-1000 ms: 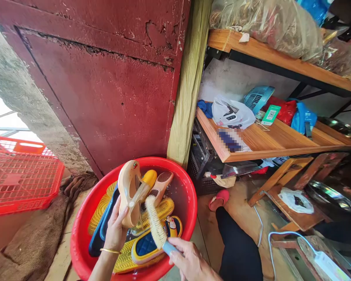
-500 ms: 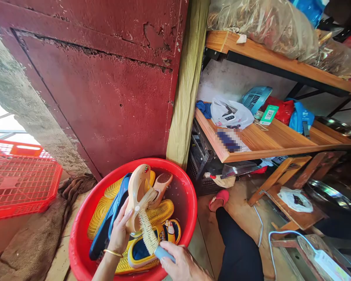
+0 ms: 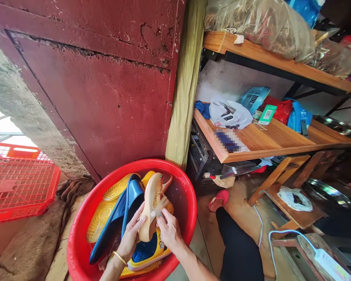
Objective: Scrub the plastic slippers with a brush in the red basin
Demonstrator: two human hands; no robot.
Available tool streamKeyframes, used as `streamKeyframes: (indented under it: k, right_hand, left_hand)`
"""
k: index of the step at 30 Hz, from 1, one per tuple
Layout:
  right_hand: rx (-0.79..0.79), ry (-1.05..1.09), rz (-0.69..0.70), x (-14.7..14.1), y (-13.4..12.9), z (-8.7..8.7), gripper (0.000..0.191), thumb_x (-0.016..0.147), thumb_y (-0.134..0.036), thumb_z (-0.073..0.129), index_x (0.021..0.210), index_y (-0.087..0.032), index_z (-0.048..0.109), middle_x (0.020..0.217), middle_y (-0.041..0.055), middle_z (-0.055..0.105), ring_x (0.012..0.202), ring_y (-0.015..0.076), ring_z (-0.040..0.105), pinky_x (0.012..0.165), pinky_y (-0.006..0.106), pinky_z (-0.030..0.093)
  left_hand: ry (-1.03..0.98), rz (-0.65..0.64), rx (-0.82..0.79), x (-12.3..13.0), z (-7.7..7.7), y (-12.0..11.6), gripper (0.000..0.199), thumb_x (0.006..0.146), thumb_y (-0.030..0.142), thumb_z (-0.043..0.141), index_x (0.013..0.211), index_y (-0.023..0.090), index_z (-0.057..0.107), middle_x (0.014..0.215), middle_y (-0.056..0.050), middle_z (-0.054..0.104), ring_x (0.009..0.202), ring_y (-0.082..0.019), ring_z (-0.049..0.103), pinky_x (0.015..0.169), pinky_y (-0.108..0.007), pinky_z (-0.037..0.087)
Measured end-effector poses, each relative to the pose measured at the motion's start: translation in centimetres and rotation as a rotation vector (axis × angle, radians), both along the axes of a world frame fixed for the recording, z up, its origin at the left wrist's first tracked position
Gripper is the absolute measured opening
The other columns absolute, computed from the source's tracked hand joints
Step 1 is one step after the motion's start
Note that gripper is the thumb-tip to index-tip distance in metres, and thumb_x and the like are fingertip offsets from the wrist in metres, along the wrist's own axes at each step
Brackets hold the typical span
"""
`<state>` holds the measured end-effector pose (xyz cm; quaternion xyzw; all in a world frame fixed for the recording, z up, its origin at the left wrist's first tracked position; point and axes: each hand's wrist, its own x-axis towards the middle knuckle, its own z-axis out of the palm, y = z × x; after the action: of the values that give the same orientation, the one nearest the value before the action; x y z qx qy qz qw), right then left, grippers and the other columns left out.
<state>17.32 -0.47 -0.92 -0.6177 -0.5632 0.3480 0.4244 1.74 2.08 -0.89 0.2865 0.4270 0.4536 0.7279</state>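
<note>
A beige clog (image 3: 148,212) is held tilted above the basin, its heel strap across its side. My left hand (image 3: 131,236) grips it from the left, thumb on its edge. On the other side, the fingers of my right hand (image 3: 171,233) are closed at the strap. The scrubbing brush is out of sight. Below and around lie dark blue slippers (image 3: 109,230), yellow soles (image 3: 101,222) and a yellow and navy slipper (image 3: 148,251), all in a red basin (image 3: 76,234) of murky water. Another tan shoe (image 3: 167,180) is partly covered by the clog.
The basin stands against a dark red door (image 3: 105,97). A red plastic crate (image 3: 17,179) and brown sacking (image 3: 38,242) are at the left. To the right are a wooden shelf (image 3: 260,136), a small chair (image 3: 298,210), a power strip (image 3: 333,263) and a pink-shod foot (image 3: 218,200).
The clog has moved lower and to the right in my left hand. My right hand has come up to the clog, and the brush it held no longer shows.
</note>
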Motion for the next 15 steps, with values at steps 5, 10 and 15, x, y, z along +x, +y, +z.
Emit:
streamKeyframes:
  k: [5,10,15]
  right_hand:
    - [0.041,-0.167,0.226,1.6,-3.1,1.1,0.041,0.096,-0.033,0.051,0.132,-0.025,0.069,0.112,0.0076,0.077,0.106,0.0266,0.071,0.098,0.034,0.052]
    - [0.011,-0.245,0.238,2.6,-8.3,-0.2,0.043,0.088,-0.032,0.061,0.13,-0.039,0.07,0.103,0.0014,0.079,0.095,0.0256,0.073,0.087,0.03,0.056]
    - [-0.07,-0.314,0.337,5.9,-12.3,-1.9,0.046,0.079,-0.028,0.066,0.121,-0.044,0.074,0.082,-0.002,0.079,0.071,0.0235,0.074,0.07,0.027,0.058]
  left_hand:
    - [-0.04,0.062,-0.046,-0.6,-0.2,0.8,0.089,0.076,0.053,0.075,0.155,0.032,0.042,0.143,-0.008,0.066,0.115,-0.031,0.071,0.089,-0.041,0.061]
    - [-0.038,0.164,-0.052,-0.8,-0.1,1.1,0.088,0.072,0.055,0.078,0.15,0.026,0.051,0.124,-0.005,0.076,0.099,-0.029,0.075,0.082,-0.038,0.062]
    - [0.052,0.273,-0.004,-1.5,-0.5,1.6,0.08,0.07,0.054,0.081,0.141,0.024,0.06,0.122,-0.006,0.076,0.092,-0.023,0.074,0.076,-0.03,0.06]
